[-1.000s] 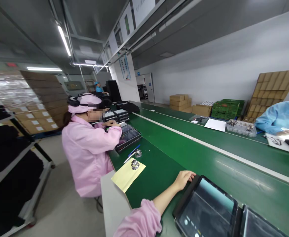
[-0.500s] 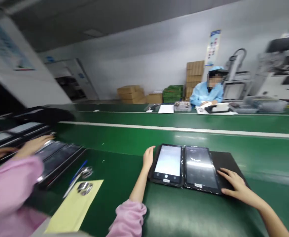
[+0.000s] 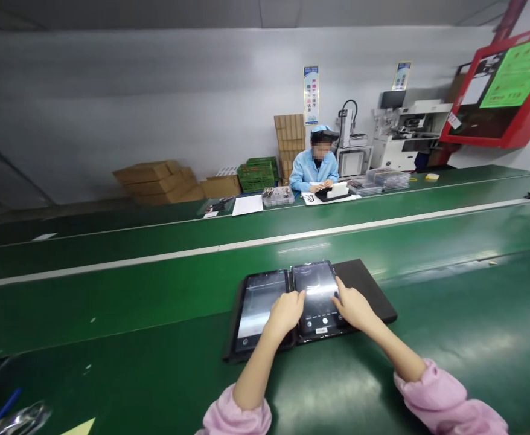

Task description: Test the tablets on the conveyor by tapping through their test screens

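Note:
Two black-cased tablets lie side by side on the green bench, the left tablet (image 3: 259, 311) and the right tablet (image 3: 316, 296), their screens showing reflections. A black flap (image 3: 364, 287) extends from the right tablet's far right side. My left hand (image 3: 285, 314) rests over the left tablet, its fingertips near the seam between the two. My right hand (image 3: 353, 308) lies on the lower right of the right tablet, its fingertips on the screen. Neither hand grips anything.
A white-striped green bench (image 3: 247, 244) runs across the view. Beyond it, a person in a light blue gown (image 3: 314, 170) sits at a far bench with papers and a parts tray (image 3: 277, 196). Cardboard boxes (image 3: 156, 183), green crates (image 3: 256, 175) and machines (image 3: 405, 136) stand behind. A blue pen (image 3: 2, 411) lies lower left.
The view has swung from along the bench to straight across it. Both hands have moved inward from the outer sides of the tablets onto their screens.

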A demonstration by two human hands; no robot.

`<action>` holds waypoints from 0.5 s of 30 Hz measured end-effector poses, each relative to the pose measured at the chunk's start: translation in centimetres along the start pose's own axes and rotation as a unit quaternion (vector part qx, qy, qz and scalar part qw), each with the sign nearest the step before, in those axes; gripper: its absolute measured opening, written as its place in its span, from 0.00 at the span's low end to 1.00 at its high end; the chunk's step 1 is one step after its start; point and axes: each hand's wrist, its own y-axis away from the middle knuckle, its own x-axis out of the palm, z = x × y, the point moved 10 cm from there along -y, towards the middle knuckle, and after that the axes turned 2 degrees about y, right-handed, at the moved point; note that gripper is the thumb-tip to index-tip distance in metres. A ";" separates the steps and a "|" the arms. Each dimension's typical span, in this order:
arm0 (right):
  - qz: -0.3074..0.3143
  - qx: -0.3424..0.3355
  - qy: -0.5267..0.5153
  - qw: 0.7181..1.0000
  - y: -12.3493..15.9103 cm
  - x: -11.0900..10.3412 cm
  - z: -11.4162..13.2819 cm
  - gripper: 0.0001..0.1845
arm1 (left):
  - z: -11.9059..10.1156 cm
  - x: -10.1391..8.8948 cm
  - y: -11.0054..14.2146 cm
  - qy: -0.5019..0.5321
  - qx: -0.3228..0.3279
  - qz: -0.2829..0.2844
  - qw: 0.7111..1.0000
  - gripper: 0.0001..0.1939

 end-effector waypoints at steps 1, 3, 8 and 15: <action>-0.010 -0.002 -0.026 1.000 0.0 0.1 -0.3 0.32 | 0.3 0.2 -0.1 0.017 0.005 0.014 1.000 0.20; -0.017 0.010 -0.108 0.994 -0.3 0.5 -1.5 0.32 | 0.8 0.3 -0.4 0.052 0.008 0.036 0.998 0.19; -0.015 0.080 -0.467 0.881 -2.5 2.0 -5.3 0.29 | 1.9 0.3 -1.1 0.106 -0.007 0.051 0.993 0.20; 0.106 0.024 -0.708 0.698 -4.7 3.2 -2.1 0.32 | 3.4 2.5 -1.8 0.224 -0.041 0.070 0.971 0.24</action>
